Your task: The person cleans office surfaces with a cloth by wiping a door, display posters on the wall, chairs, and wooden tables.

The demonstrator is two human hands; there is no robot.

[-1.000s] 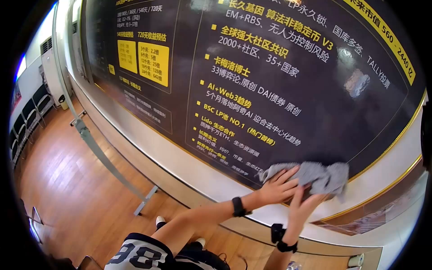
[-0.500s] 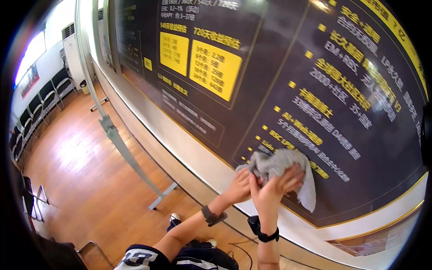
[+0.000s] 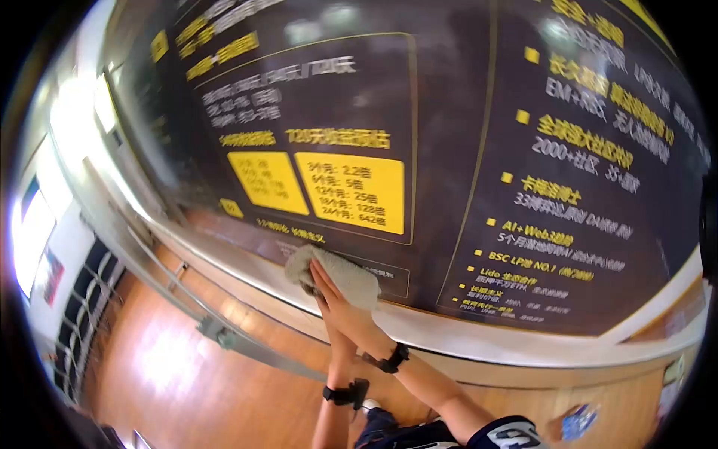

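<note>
From where I stand, the cloth (image 3: 351,280) could slip away: the right hand (image 3: 350,313) lies on it with straight fingers, close together, pressing more than gripping. The left hand (image 3: 336,343) is tucked mostly behind, so I can't tell how far open it is or whether it has hold of anything. A hard push might rock the board (image 3: 441,97) ahead of the hands, if its stand is light; a foot could catch the metal bar (image 3: 258,352) down to their left. The cloth, right under the right fingers, against the board's lower edge, looks pale grey, soft and bunched.
</note>
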